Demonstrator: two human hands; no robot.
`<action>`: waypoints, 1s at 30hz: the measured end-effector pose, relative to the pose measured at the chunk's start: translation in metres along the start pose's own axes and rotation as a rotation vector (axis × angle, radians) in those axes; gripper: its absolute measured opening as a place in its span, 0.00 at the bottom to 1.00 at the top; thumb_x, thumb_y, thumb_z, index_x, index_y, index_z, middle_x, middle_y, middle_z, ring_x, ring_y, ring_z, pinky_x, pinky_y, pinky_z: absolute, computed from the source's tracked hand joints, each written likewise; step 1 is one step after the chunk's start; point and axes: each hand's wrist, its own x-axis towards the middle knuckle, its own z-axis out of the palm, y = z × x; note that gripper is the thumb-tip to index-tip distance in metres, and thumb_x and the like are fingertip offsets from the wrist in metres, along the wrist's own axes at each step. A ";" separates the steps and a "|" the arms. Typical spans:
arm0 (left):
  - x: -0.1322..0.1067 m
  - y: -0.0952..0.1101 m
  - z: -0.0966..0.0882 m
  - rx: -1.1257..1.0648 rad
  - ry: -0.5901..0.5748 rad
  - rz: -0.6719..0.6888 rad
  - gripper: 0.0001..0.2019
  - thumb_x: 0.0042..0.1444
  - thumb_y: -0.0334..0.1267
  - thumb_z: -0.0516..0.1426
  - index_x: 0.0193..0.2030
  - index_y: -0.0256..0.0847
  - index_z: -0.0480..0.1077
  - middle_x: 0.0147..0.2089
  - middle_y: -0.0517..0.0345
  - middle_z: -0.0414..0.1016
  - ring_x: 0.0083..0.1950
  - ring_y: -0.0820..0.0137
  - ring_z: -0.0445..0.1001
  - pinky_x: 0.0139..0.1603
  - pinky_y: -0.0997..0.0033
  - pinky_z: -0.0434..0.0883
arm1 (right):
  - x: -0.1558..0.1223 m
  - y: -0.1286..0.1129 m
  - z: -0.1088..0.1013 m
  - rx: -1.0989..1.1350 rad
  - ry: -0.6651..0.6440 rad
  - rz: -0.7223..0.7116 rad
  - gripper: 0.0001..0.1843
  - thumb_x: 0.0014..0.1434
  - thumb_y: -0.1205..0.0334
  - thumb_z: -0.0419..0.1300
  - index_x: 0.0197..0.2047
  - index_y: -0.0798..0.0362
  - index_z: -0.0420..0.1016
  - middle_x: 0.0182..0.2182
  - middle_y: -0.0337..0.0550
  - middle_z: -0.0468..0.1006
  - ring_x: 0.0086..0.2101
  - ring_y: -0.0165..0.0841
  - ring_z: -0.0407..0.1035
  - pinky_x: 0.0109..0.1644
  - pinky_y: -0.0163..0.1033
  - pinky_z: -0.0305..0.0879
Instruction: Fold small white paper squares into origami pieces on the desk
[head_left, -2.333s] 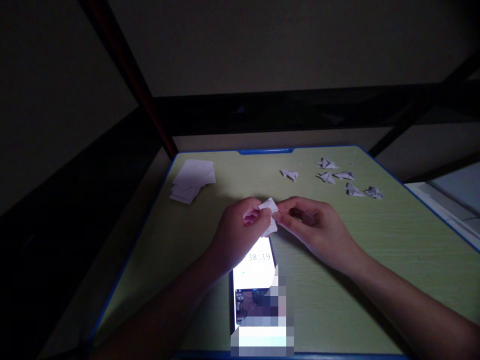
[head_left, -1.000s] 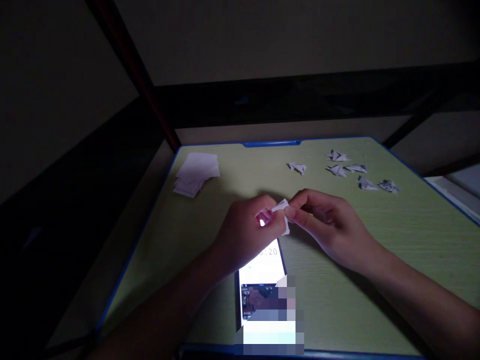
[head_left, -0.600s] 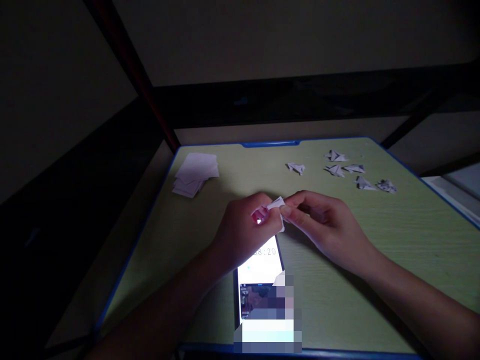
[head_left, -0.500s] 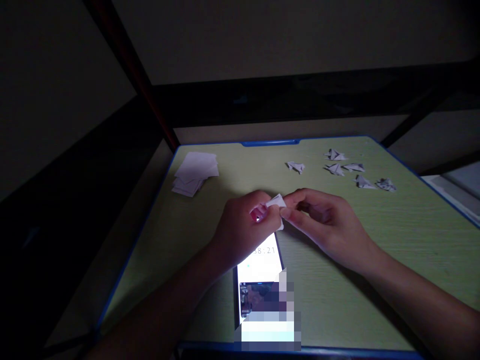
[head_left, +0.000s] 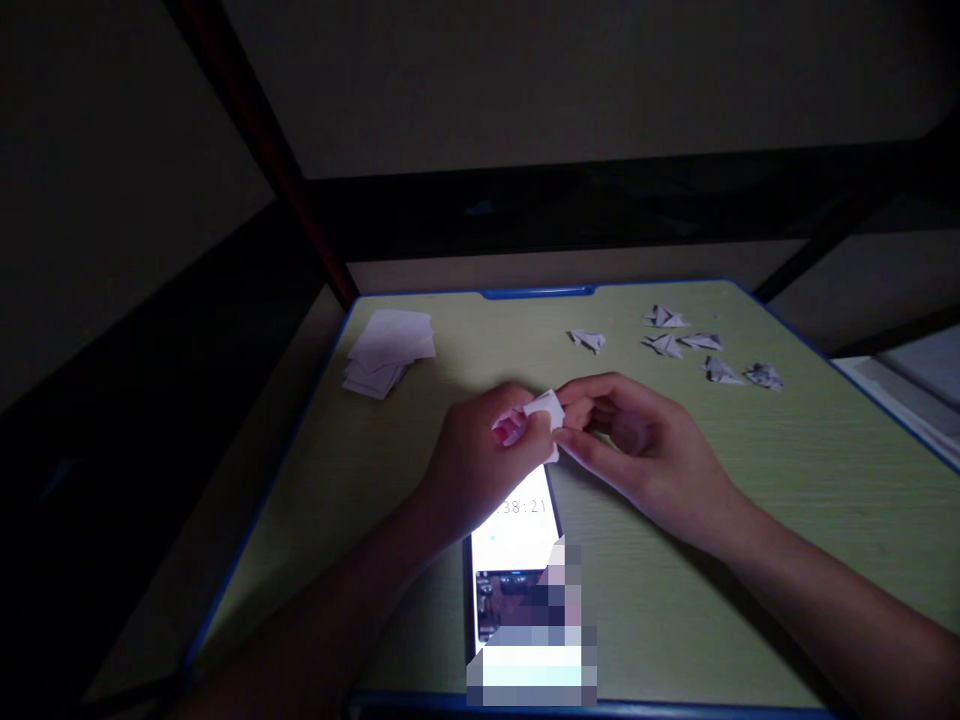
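Dimly lit from below, your two hands meet over a pale green bench (head_left: pixel 795 500) trimmed in blue. Your left hand (head_left: pixel 487 445) pinches a small folded piece of white paper (head_left: pixel 553 407) between thumb and curled fingers, raised above the bench near its middle. Your right hand (head_left: pixel 637 445) is half curled at the paper's right edge, thumb and forefinger spread a little apart; whether it grips the sheet too cannot be told.

Below your left hand glows a smartphone (head_left: pixel 517 550), its white screen reading "38:21" in thin digits; anything ahead of them is covered by that hand. A dark picture panel fills part of the screen lower down, while a pixelated patch masks the phone's near end and lower right side.

Toward the far left corner sits an uneven stack of white paper sheets (head_left: pixel 391 340), no print legible on it. Far right lie five folded paper figures (head_left: pixel 664 318) in a loose cluster, some with dark markings too small to read, and one lone paper figure (head_left: pixel 586 341) apart to their left. Behind the bench's far left corner, a dark red post (head_left: pixel 289 200) slants upward.
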 end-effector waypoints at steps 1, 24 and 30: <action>0.000 0.000 0.000 -0.003 -0.005 -0.002 0.06 0.50 0.31 0.53 0.23 0.37 0.64 0.18 0.67 0.62 0.20 0.80 0.59 0.20 0.80 0.58 | 0.000 0.000 0.000 0.001 -0.003 0.002 0.08 0.54 0.65 0.60 0.39 0.55 0.68 0.28 0.40 0.71 0.30 0.30 0.66 0.32 0.37 0.63; -0.001 -0.007 0.003 -0.058 -0.005 0.047 0.05 0.55 0.33 0.55 0.30 0.36 0.69 0.26 0.61 0.74 0.27 0.77 0.70 0.26 0.79 0.66 | 0.003 0.003 -0.003 -0.096 0.053 0.057 0.06 0.52 0.60 0.61 0.32 0.54 0.71 0.25 0.40 0.73 0.27 0.30 0.67 0.30 0.37 0.62; 0.000 -0.007 -0.002 0.057 0.027 0.146 0.06 0.53 0.31 0.57 0.39 0.38 0.69 0.32 0.59 0.74 0.31 0.75 0.70 0.32 0.75 0.68 | 0.004 0.004 -0.003 -0.115 0.097 0.036 0.05 0.52 0.62 0.60 0.31 0.55 0.71 0.25 0.41 0.74 0.26 0.30 0.67 0.30 0.36 0.63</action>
